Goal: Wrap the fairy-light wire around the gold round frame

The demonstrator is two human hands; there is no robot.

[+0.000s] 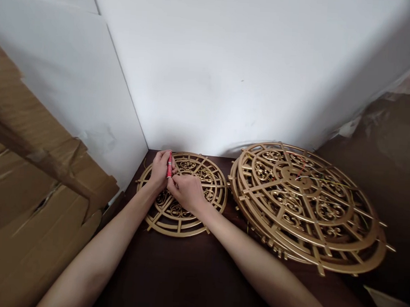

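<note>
A thin red tube (169, 165) with a pale band stands nearly upright in the view, and I cannot make out its exact kind. My left hand (160, 166) is closed around it. Just below, my right hand (188, 191) is closed, thumb and forefinger pinched at the tube's lower end; what lies between them is hidden. Both hands are over a round gold openwork frame (178, 234) with rings, spokes and scroll ornaments. It lies flat on the dark brown table (154, 271).
A stack of larger-looking gold round frames (314, 191) is on the right, with thin red, white and yellow wires on top. White panels (213, 79) rise behind the table. Brown cardboard (29, 197) stands along the left side.
</note>
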